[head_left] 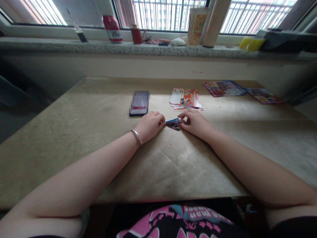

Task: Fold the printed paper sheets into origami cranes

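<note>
A small folded piece of coloured printed paper (173, 123) lies on the tan table (99, 132) between my two hands. My left hand (149, 125), with a silver bangle on its wrist, is curled and pinches the paper's left end. My right hand (194, 122) has its fingers bent and pressed onto the paper's right end. Both forearms rest on the tabletop.
A phone (139, 103) lies just beyond my left hand. A stack of printed leaflets (185, 98) sits beyond my right hand, with more leaflets (224, 88) at the far right. The windowsill (74, 47) holds a red can (112, 28), a cup (196, 25) and small items.
</note>
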The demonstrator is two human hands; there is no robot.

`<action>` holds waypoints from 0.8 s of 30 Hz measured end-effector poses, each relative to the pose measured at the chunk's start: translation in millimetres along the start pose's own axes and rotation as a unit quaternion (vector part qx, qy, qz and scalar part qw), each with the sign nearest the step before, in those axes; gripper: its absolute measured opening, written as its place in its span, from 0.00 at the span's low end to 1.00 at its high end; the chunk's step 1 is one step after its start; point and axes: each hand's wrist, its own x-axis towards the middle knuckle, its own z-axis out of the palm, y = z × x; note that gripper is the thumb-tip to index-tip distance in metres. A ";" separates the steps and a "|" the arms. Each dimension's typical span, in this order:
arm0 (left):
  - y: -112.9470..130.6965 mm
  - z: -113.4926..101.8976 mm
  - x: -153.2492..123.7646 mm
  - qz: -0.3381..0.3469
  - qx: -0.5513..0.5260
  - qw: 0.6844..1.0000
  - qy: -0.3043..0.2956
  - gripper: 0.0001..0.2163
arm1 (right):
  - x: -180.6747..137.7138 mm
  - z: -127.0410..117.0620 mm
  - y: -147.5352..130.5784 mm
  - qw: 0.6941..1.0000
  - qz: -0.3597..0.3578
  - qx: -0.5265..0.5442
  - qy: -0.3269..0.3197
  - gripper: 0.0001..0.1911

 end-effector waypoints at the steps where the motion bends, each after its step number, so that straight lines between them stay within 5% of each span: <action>1: -0.2 0.2 0.0 -0.001 0.000 1.000 0.000 0.05 | -0.5 0.3 -0.6 1.000 0.001 -0.006 -0.002 0.09; 7: -1.4 2.2 0.0 0.001 0.011 1.000 0.001 0.06 | -0.9 2.5 -1.3 0.998 -0.009 -0.058 -0.008 0.18; 24: -0.6 5.4 0.7 0.003 -0.017 1.000 0.026 0.05 | -0.7 -0.2 -10.4 1.000 -0.012 -0.015 -0.014 0.05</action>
